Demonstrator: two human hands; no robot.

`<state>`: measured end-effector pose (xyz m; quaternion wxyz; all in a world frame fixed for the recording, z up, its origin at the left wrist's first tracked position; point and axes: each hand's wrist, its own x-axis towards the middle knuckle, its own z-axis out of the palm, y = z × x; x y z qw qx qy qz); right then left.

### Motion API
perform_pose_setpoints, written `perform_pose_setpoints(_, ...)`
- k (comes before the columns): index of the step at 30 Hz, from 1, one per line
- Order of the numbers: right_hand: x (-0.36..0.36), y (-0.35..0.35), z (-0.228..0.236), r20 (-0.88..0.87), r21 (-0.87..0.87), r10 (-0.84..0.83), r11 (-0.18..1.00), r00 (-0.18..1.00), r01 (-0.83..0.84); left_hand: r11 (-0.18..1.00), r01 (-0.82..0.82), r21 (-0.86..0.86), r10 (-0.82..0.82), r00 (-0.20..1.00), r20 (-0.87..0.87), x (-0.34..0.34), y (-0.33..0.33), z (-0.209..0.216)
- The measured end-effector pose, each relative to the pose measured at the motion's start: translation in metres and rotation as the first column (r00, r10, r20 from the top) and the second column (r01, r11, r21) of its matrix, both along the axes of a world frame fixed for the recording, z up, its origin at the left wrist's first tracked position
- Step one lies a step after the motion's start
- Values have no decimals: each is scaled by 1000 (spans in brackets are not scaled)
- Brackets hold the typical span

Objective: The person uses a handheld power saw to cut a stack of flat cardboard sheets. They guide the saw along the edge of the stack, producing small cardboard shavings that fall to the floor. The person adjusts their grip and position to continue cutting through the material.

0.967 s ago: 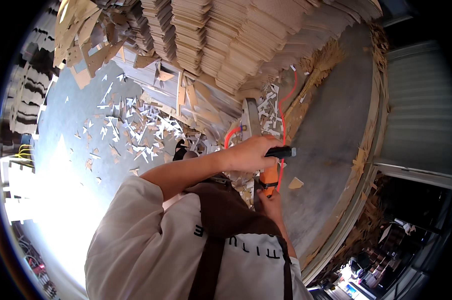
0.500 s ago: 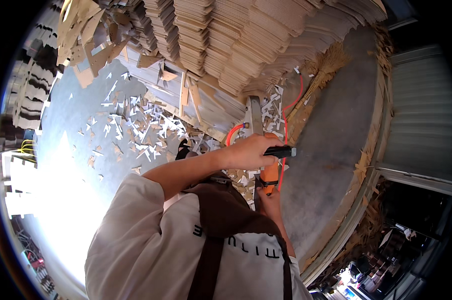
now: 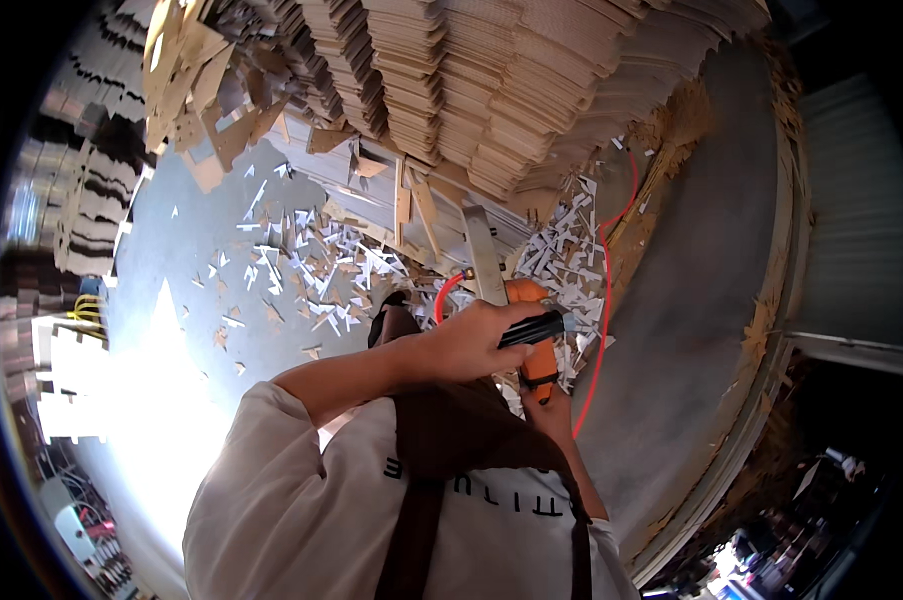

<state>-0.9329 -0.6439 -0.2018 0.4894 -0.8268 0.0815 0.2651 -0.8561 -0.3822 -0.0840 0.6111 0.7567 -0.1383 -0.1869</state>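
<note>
An orange air-powered tool (image 3: 540, 362) with a flat metal bar (image 3: 485, 255) at its front is held before my body. My left hand (image 3: 480, 338) is closed around its black side handle (image 3: 535, 329). Lower down, my right hand (image 3: 552, 410) grips the rear end of the orange body, its fingers partly hidden. A red hose (image 3: 446, 297) joins the metal bar near its middle. Beyond the tool rise tall stacks of cut cardboard sheets (image 3: 467, 95); the bar's tip points toward their base and looks apart from them.
White and brown cardboard scraps (image 3: 322, 265) litter the grey floor (image 3: 187, 285). A straw broom (image 3: 677, 135) lies at the right, with a red hose (image 3: 607, 290) running beside it. Loose cardboard pieces (image 3: 197, 90) are heaped at the far left. More stacks (image 3: 97, 205) stand along the left side.
The tool and both hands have moved left relative to the stacks, and the metal bar tilts more to the left. The whole view has shifted slightly. Both hands keep their grip.
</note>
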Motion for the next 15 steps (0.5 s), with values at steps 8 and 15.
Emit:
perform_pose_setpoints(8, -12, 113, -4, 41, -105, -180, 977, 983, 184, 971, 232, 52, -216, 952, -216, 35, 90, 0)
perform_pose_setpoints(15, -69, 161, -31, -31, -166, -270, 951, 962, 262, 918, 390, 71, -366, 902, -228, 35, 120, -34)
